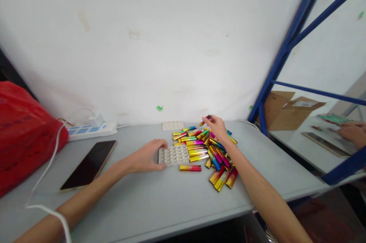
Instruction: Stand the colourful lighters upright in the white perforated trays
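My left hand (148,156) grips the left end of a pale tray (174,155) with rows of round hollows, thumb at the near side and fingers at the far side. Just right of that tray lies a heap of shiny lighters (213,151) in gold, red, blue and purple. Over the back of the heap, my right hand (215,125) pinches one lighter (202,123) between thumb and fingers. A single red and gold lighter (190,168) lies in front of the tray. Another pale tray (173,125) rests against the wall.
On the left of the grey table (154,201) are a phone (90,163), a power strip (91,130), a white cable and a red bag (25,136). At right stand a blue metal frame (280,58) and a cardboard box (288,111); another person's hand (353,132) shows beyond.
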Demonstrator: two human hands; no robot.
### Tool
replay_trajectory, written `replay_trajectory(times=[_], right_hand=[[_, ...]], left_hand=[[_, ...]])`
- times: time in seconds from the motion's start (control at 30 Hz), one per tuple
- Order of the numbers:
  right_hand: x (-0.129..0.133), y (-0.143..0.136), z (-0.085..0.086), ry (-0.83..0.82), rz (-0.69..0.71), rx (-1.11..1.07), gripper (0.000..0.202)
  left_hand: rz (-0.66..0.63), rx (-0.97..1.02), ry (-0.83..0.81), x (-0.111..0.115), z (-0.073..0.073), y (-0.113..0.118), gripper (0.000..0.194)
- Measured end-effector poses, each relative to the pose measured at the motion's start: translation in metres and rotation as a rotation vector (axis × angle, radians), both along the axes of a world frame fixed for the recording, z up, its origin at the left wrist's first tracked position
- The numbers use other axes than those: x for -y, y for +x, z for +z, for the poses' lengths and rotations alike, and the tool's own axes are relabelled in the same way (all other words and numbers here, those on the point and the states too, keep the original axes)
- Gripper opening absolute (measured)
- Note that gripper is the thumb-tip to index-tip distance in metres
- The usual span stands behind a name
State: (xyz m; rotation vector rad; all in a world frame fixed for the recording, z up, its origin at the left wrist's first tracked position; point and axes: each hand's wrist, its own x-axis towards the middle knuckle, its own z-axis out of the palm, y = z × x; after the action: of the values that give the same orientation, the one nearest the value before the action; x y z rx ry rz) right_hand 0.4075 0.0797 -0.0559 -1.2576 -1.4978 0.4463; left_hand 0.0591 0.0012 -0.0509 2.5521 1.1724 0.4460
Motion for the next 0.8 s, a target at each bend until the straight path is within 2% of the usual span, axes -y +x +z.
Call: replay_trajectory(times=[0.1,0.23,0.33,0.4,0.5,0.57,0.8], right_hand=[[0.005,-0.016,0.002,-0.015,0.083,-0.172,0.055],[0.025,-0.04,0.016,-0.118,0.32,-0.426,0.056],[0.044,-0.058,0.025,-0.178,0.493,-0.446,0.052],[0.054,-0.069,0.025,-0.23,0.536,-0.411,0.049],[0.06,-0.084,0.02,-0.277,0.52,-0.323,0.051],[0.063,-0.091,0.016,-0.23,0.474,-0.24,0.054],[0.071,-0.103,0.009,-0.052,0.225,-0.011,0.057]], left_hand=[[0.002,0.107,0.048,0.005,-0.016,0.007,0.053],[0.017,0.14,0.088,0.011,-0.026,0.01,0.055],[0.039,0.113,0.11,0.011,-0.026,0.008,0.066],[0.052,0.094,0.127,0.009,-0.026,0.005,0.07],[0.059,0.091,0.126,0.006,-0.027,0.001,0.065],[0.058,0.099,0.109,0.004,-0.028,-0.001,0.062],[0.06,0.097,0.13,-0.001,-0.03,-0.008,0.079]])
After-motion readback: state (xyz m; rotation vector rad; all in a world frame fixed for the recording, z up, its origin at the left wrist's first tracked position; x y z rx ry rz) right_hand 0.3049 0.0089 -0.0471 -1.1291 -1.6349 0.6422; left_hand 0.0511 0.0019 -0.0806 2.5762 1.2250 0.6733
